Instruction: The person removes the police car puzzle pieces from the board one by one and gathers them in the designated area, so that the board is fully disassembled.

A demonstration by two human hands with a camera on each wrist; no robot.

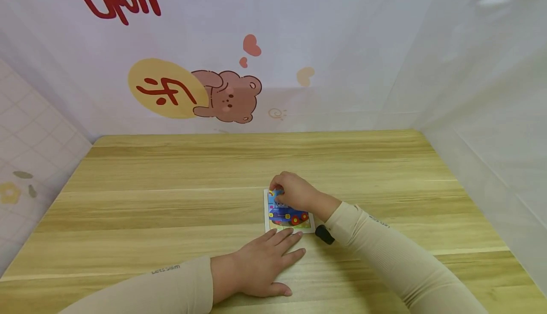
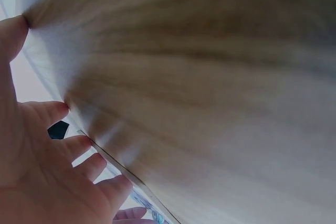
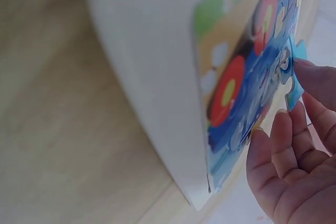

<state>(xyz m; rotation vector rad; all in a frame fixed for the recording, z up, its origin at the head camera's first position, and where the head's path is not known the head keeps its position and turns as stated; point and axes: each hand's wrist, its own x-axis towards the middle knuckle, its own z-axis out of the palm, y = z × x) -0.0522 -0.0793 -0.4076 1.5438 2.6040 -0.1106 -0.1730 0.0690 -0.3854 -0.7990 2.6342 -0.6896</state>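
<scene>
A small jigsaw puzzle [image 1: 278, 218] with a white border lies on the wooden table; its picture is a blue vehicle with red and yellow wheels. Above its far part, my right hand [image 1: 297, 193] pinches a light blue puzzle piece [image 3: 296, 92] between thumb and fingers. The right wrist view shows that piece tilted up from the picture. My left hand [image 1: 261, 264] lies palm down with fingers spread, its fingertips at the puzzle's near edge. The right hand hides part of the picture in the head view.
A small black object [image 1: 325, 234] is on the table just right of the puzzle, beside the right sleeve. The wooden table [image 1: 162, 195] runs back to a white printed curtain [image 1: 342, 43]. More white sheeting [image 1: 491, 114] hangs along the right side.
</scene>
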